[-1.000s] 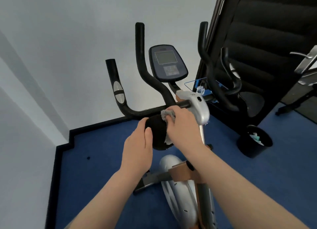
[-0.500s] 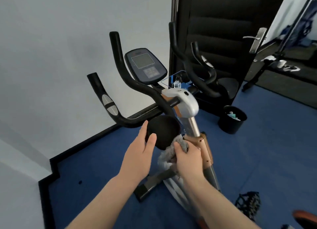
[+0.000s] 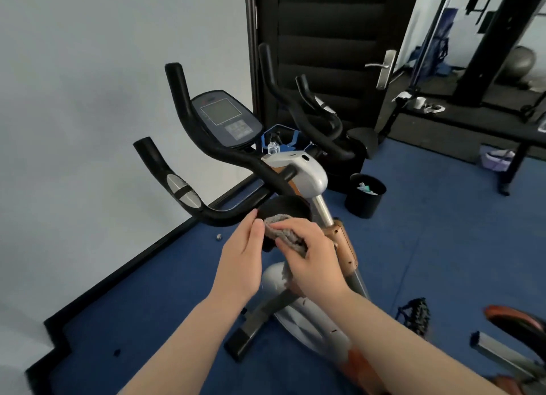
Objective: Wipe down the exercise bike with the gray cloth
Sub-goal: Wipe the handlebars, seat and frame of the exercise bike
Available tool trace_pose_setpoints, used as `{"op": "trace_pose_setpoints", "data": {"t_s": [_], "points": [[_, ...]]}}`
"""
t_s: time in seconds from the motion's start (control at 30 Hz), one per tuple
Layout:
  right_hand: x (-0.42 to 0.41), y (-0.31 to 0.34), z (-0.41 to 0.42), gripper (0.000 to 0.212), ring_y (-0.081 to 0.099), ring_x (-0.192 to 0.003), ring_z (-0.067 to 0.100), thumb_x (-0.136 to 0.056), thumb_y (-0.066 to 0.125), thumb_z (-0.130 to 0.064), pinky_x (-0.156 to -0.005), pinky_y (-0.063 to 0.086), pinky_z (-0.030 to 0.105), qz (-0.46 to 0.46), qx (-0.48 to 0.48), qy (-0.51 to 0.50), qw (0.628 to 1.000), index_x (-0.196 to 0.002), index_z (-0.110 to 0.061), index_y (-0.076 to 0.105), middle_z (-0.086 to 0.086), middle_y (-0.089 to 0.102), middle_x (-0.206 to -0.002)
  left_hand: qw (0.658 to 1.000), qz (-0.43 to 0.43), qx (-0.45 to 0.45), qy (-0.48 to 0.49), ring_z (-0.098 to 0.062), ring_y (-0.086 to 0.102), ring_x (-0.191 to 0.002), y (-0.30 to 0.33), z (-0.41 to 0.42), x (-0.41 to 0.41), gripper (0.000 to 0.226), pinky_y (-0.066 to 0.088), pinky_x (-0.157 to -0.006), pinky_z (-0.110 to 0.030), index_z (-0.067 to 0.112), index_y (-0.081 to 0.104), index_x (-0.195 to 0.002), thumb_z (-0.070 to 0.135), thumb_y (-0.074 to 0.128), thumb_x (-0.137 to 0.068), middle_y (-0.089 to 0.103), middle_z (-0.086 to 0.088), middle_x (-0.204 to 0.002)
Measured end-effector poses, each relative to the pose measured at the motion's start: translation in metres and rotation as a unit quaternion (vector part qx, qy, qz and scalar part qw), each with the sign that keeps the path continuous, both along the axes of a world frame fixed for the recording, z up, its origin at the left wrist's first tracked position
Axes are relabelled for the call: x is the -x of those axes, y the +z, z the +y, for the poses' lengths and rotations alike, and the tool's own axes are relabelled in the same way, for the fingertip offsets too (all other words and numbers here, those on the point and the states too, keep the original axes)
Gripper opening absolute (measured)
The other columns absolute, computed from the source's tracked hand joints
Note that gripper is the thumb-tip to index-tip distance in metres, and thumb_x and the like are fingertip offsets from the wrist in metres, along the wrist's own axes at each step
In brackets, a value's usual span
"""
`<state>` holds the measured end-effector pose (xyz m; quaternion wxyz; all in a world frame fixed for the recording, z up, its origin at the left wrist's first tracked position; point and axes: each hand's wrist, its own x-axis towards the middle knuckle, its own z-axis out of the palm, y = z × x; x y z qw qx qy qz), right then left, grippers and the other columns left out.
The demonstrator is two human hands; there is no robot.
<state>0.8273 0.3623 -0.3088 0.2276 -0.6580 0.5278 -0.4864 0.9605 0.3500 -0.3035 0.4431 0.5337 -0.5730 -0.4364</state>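
The exercise bike (image 3: pixel 307 175) stands in front of me, with black handlebars, a console screen and a silver and copper post. A round black knob (image 3: pixel 288 210) sits below the handlebar clamp. My right hand (image 3: pixel 307 255) grips the bunched gray cloth (image 3: pixel 283 232) and presses it on the knob's near face. My left hand (image 3: pixel 243 255) rests against the knob's left side, fingers straight and pointing up. The lower half of the knob is hidden behind both hands.
A black waste bin (image 3: pixel 365 195) stands on the blue carpet to the right of the bike. Behind it is a dark door (image 3: pixel 328 39) with a metal handle. A black pedal (image 3: pixel 415 313) and an orange frame part (image 3: pixel 514 320) lie at the lower right.
My right hand has brought the cloth up from under the knob onto its near face. My left hand stays on the knob's left side. The view has swung right and down.
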Motion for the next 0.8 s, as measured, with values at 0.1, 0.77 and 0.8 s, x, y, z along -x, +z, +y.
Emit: {"op": "trace_pose_setpoints", "data": {"t_s": [0.1,0.77,0.8], "points": [[0.008,-0.001,0.007,0.04,0.054,-0.108,-0.005,-0.083,0.069,-0.01,-0.093,0.038,0.007,0.019,0.011,-0.004,1.0,-0.105,-0.042,0.063,-0.038,0.058,-0.103,0.999,-0.025,0.019,-0.013,0.012,0.034,-0.122,-0.002,-0.005,0.003,0.05,0.024,-0.091,-0.003,0.03,0.031,-0.144,0.044,0.033,-0.096,0.039,0.019,-0.141],[0.044,0.053,-0.169,0.023,0.049,-0.101,0.002,-0.085,0.068,-0.022,-0.086,0.031,0.004,0.167,-0.018,0.202,0.965,-0.107,-0.025,0.071,-0.001,0.057,-0.106,0.919,-0.37,0.049,0.127,-0.02,0.043,-0.125,0.03,-0.093,0.027,0.05,0.032,-0.106,-0.035,0.02,0.038,-0.138,0.039,0.044,-0.092,0.049,0.0,-0.137],[0.046,0.048,-0.168,0.022,0.049,-0.096,0.001,-0.083,0.071,-0.02,-0.084,0.032,0.003,0.168,0.01,0.204,0.964,-0.105,-0.023,0.072,-0.001,0.057,-0.101,0.909,-0.395,0.037,0.128,-0.021,0.044,-0.124,0.028,-0.094,0.028,0.049,0.032,-0.105,-0.035,0.02,0.037,-0.139,0.039,0.041,-0.093,0.049,0.0,-0.137]]}}
